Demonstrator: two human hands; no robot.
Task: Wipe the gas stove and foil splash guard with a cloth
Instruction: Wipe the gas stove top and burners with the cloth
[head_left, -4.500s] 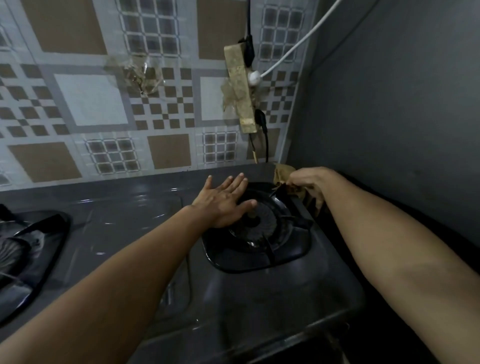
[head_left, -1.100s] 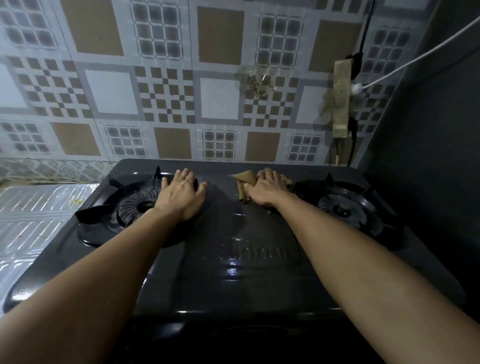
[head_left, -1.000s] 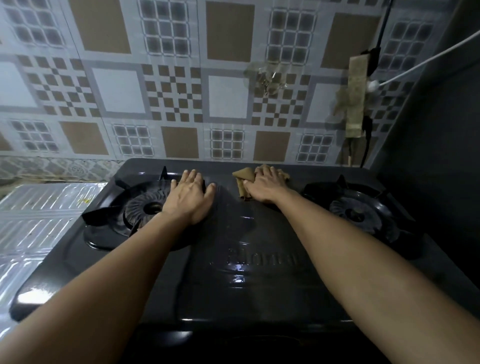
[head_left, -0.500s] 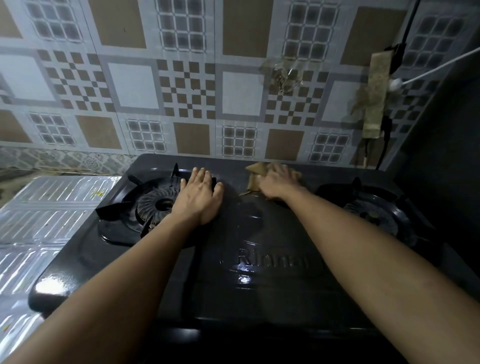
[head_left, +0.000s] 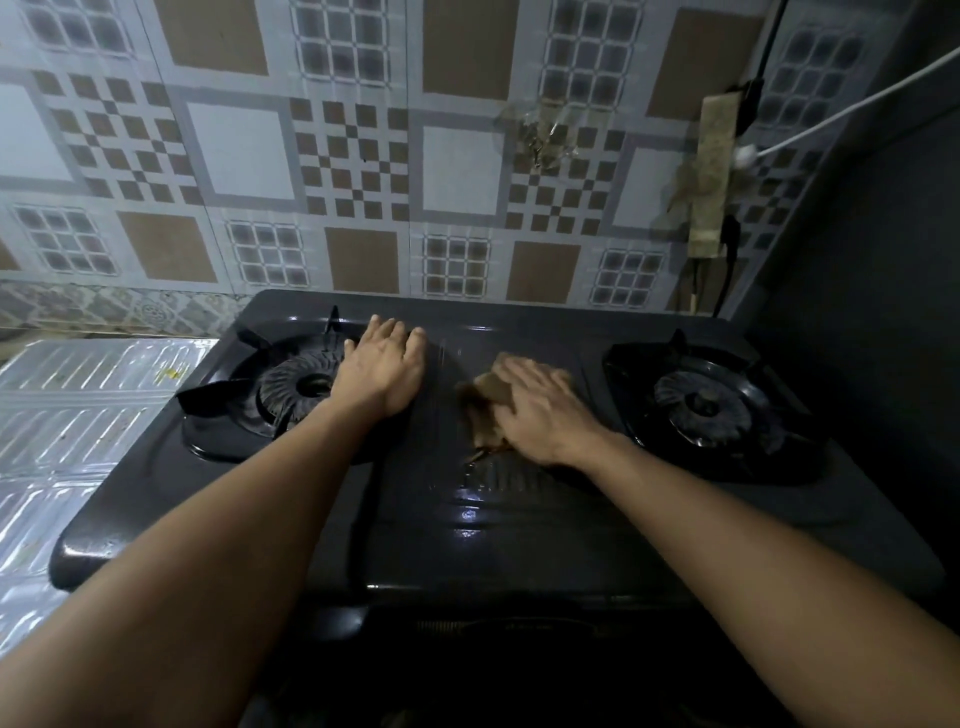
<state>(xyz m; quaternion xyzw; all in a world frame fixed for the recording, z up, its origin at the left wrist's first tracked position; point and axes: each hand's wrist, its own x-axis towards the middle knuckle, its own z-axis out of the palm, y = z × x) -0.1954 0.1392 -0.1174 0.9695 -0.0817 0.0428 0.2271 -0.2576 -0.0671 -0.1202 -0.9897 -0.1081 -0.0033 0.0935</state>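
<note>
- Gas stove (head_left: 519, 545): a dark, glossy two-burner unit, taken here as the landmark; it stands against a patterned tiled wall (head_left: 363, 156).
- Cloth (head_left: 485, 402): a brown, crumpled rag lying on the stove's centre panel, between the left burner (head_left: 306, 387) and the right burner (head_left: 706, 405), nearer the panel's middle than its back edge.
- Right hand (head_left: 540, 410): laid palm-down on the cloth, fingers spread and fairly straight, pressing it to the stove top; part of the cloth shows beyond the fingers on the side facing the left burner. The grip is a flat press, not a pinch.
- Left hand (head_left: 382, 364): flat on the stove, fingers extended and together, holding nothing; it rests just beside the left burner, its heel over the burner's rim, apparently steadying the body.
- Foil splash guard (head_left: 78, 415): ribbed, shiny sheet lying to the stove's left; neither hand touches it, so that part of the task looks undone.
- Handling, judged: the cloth is soft, light and limp, and will bunch unless pressed under a spread palm; the enamel looks slick, so it should slide easily. The foil appears thin and easily creased, calling for light strokes.
- Writing: raised lettering on the stove's centre panel, nearer the front edge than the right hand, is blurred by glare and unreadable.
</note>
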